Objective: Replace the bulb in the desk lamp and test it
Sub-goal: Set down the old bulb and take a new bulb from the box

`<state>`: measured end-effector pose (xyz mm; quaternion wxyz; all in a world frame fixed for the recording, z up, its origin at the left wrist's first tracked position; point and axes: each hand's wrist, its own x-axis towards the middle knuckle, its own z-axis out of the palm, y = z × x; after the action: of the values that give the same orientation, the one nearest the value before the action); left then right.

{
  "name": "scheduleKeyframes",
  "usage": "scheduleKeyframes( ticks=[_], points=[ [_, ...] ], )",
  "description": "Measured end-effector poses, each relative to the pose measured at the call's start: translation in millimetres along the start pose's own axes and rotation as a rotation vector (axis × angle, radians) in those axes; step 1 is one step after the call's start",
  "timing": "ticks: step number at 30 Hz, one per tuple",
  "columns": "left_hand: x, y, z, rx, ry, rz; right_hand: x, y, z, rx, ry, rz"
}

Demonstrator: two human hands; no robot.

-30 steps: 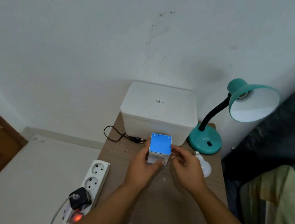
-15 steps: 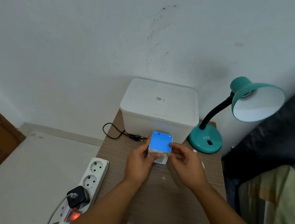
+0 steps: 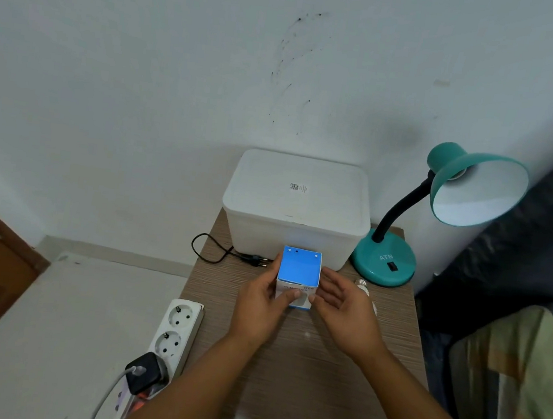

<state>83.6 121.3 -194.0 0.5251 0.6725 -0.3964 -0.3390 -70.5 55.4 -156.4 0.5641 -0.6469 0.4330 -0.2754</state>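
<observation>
Blue bulb box (image 3: 299,269) stands on the counter (image 3: 302,367) before the white tub, left hand (image 3: 259,305) clasping its side, right hand (image 3: 343,306) spread open alongside; likely light, crushable card holding fragile glass, so grip the corners gently.

"ATN" in pale letters on teal lamp base (image 3: 385,258), just above its black switch. Bulb box (image 3: 298,275) front has dark print, only "H09" or similar partly legible, rest blurred. White storage box (image 3: 299,191) lid carries a small QR-code sticker, text beside unreadable.
</observation>
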Motion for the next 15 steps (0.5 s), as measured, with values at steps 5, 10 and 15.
scheduleKeyframes(
  ticks=[5,10,15],
  points=[
    [-4,3,2,0.005,-0.020,-0.023,-1,4,-1,0.028,-0.039,0.023],
    [-4,7,-1,0.001,-0.059,-0.039,-1,4,-3,0.019,-0.014,0.009],
    [-1,13,-8,-0.063,-0.095,-0.062,-2,0,-1,0.055,0.013,0.001]
  ],
)
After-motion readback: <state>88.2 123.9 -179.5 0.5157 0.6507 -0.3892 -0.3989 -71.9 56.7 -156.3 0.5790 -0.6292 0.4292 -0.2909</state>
